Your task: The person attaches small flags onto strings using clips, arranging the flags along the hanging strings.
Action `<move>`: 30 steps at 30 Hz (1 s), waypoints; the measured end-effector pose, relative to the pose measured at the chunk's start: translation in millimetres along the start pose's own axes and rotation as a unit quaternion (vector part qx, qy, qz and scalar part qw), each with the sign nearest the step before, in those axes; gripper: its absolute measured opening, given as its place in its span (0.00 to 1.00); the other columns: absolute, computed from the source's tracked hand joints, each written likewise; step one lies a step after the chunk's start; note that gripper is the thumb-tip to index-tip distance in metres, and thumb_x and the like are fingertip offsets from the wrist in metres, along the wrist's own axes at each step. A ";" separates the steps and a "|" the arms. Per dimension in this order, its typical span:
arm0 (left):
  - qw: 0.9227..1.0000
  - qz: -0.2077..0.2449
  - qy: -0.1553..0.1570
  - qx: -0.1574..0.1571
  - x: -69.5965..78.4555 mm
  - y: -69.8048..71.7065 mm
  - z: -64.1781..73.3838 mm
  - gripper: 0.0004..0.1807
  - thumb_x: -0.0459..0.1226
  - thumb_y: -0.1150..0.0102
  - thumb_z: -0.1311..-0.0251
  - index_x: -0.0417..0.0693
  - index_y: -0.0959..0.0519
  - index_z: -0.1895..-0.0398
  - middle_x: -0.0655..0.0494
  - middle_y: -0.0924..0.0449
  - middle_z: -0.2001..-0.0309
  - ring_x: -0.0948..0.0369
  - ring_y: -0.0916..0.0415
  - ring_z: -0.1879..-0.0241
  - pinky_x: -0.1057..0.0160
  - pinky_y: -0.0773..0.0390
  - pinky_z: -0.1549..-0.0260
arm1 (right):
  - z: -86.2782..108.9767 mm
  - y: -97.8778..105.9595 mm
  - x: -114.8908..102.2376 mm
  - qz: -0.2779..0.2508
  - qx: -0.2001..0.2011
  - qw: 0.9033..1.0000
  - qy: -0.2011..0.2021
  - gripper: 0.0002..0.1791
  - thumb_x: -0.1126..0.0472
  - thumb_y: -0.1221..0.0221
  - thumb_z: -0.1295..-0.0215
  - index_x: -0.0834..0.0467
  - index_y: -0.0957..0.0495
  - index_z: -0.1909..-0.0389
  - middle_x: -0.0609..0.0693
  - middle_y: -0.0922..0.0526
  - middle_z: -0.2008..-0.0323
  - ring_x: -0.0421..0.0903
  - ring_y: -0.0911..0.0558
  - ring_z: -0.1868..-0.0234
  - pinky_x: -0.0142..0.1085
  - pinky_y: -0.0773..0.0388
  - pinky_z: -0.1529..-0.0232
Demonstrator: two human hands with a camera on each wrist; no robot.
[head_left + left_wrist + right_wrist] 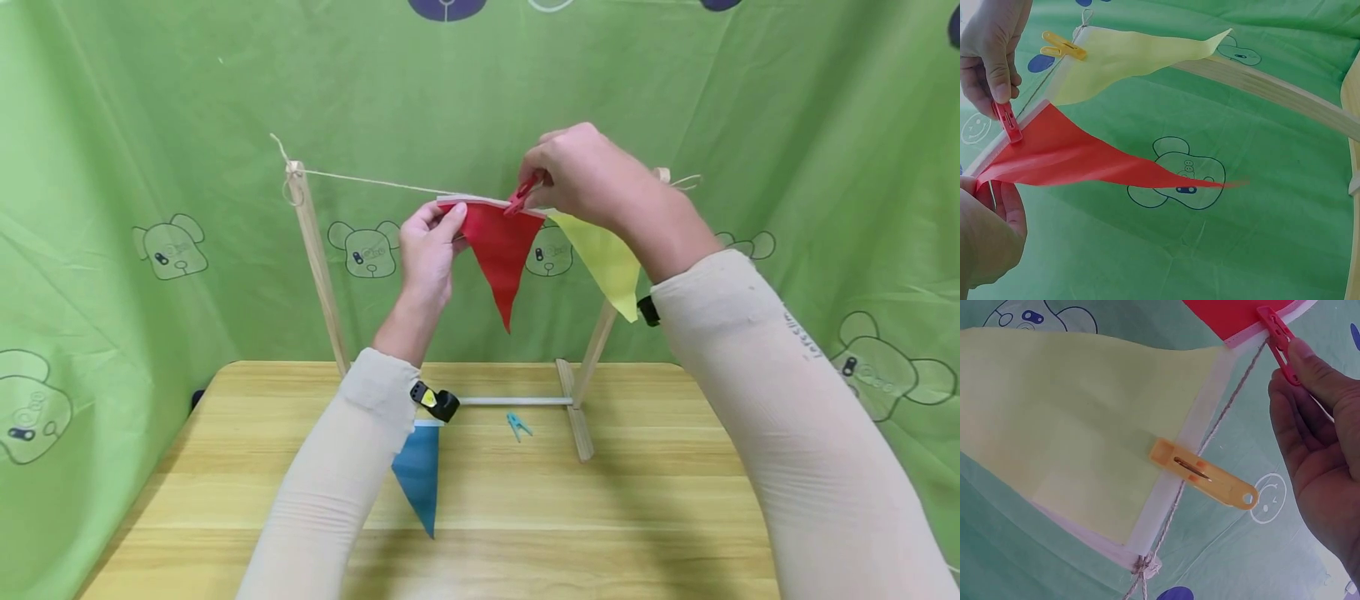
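Observation:
A red triangular pennant (504,250) with a white top edge hangs at the string (375,180). My left hand (431,250) pinches its left top corner between thumb and fingers. With my right hand (581,171) I pinch a red clothespin (521,195), whose jaws sit over the pennant's top edge toward its right end; in the left wrist view the clothespin (1008,122) is at that edge too. Right of it hangs a yellow pennant (600,254), held to the string by a yellow-orange clothespin (1204,474).
The string runs between two wooden posts (318,258) of a stand on the wooden table (525,517). A blue pennant (422,471) lies on the table, partly behind my left sleeve. A turquoise clothespin (517,426) lies near the stand's crossbar (517,402). Green printed cloth surrounds the table.

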State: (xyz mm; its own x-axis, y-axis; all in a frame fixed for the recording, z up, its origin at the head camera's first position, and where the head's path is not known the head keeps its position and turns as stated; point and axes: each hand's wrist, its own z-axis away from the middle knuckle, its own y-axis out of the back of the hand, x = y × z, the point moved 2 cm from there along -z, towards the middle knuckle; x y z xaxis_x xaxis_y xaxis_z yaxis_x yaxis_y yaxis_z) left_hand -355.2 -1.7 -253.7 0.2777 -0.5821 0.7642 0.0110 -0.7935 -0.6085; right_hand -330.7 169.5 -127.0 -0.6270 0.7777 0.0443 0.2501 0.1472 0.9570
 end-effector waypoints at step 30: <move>0.999 -0.044 -0.016 -0.026 -1.5 10.8 -3.7 0.04 0.25 0.39 0.32 0.42 0.19 0.62 0.51 0.21 0.66 0.60 0.20 0.67 0.64 0.12 0.64 | 2.3 -18.2 4.5 -0.068 0.008 0.997 -0.029 0.21 0.63 0.36 0.29 0.67 0.23 0.40 0.60 0.20 0.46 0.55 0.18 0.45 0.48 0.17 0.43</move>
State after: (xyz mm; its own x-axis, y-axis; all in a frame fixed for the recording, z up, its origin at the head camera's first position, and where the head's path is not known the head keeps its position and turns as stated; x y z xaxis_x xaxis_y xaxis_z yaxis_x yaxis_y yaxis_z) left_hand -359.1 -10.1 -260.6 0.3075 -0.5048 0.8066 -0.0130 -0.8499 -0.5269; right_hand -336.4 171.8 -144.9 -0.6128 0.7836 -0.1019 0.1787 0.2630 0.9481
